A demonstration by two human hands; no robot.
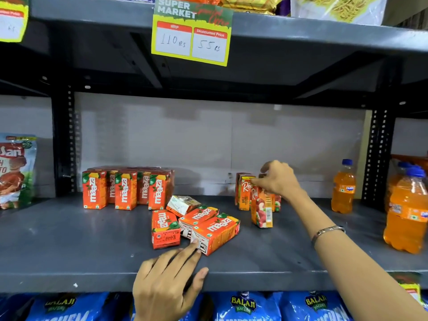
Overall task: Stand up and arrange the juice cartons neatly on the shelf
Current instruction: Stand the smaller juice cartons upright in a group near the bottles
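Several orange Maaza cartons [126, 189] stand upright in rows at the back left of the grey shelf [69, 246]. Several more Maaza cartons [215, 230] lie flat in a loose pile at mid-shelf. My left hand [166, 281] rests at the shelf's front edge, fingers apart, with fingertips touching the nearest fallen carton. To the right, several Real apple cartons [261, 209] stand upright in a small cluster. My right hand [280, 179] reaches over them and pinches the top of one carton at the back of that cluster.
Orange Fanta bottles [343, 188] stand at the right, one large bottle [404, 216] near the front edge. A sauce pouch [15, 170] is at far left beyond the black upright. A price tag [192, 33] hangs from the shelf above. Blue wafer bags [245, 306] fill the shelf below.
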